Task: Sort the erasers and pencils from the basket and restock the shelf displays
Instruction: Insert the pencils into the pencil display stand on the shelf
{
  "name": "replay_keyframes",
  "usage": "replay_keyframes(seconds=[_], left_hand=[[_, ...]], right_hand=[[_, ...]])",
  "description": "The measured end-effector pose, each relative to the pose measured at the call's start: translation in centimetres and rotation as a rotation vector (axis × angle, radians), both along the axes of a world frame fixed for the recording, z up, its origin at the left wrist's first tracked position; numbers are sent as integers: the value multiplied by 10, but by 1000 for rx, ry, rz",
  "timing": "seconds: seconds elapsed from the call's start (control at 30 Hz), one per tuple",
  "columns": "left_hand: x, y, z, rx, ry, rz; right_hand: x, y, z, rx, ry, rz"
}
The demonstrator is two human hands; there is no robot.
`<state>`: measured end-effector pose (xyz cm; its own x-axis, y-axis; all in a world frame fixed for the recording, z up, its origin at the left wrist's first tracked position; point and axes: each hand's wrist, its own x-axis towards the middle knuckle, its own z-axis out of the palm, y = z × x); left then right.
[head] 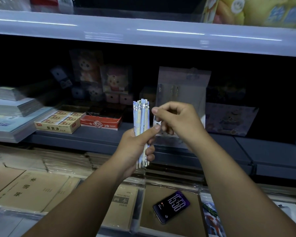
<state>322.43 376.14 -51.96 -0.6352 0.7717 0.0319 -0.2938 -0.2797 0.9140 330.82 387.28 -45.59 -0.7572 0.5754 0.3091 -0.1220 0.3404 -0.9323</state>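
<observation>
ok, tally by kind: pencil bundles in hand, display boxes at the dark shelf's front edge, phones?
Bundle of pencils: 1, gripped by the left hand; pencil count unclear
Cream eraser box: 1
Red 2B box: 1
Phone: 1
Total: 4

Left grip: holds a bundle of pastel pencils upright, eraser ends up.
Right grip: fingers curled, just beside the pencil tops; contents cannot be told.
Shelf: carries a yellow eraser box touching a red 2B box.
Below: brown exercise books; phone, screen lit, reading 15:58.
</observation>
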Motion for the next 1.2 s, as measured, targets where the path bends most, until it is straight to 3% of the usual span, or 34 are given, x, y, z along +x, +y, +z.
replay_keyframes(seconds=[0.2,0.37,0.8,1.0,1.2], left_hand=[[10,4,1,-89,119,99],[14,7,2,-116,178,144],[15,5,5,-6,111,-4],[11,5,6,26,31,-42],[6,1,2,24,48,-17]], right_hand=[[1,-11,-3,205,-132,-41],[2,-10,-2,183,-208,-92],[9,0,-2,-261,-134,74],[7,5,-6,-356,-19,153],[8,10,-11,-440,-49,192]])
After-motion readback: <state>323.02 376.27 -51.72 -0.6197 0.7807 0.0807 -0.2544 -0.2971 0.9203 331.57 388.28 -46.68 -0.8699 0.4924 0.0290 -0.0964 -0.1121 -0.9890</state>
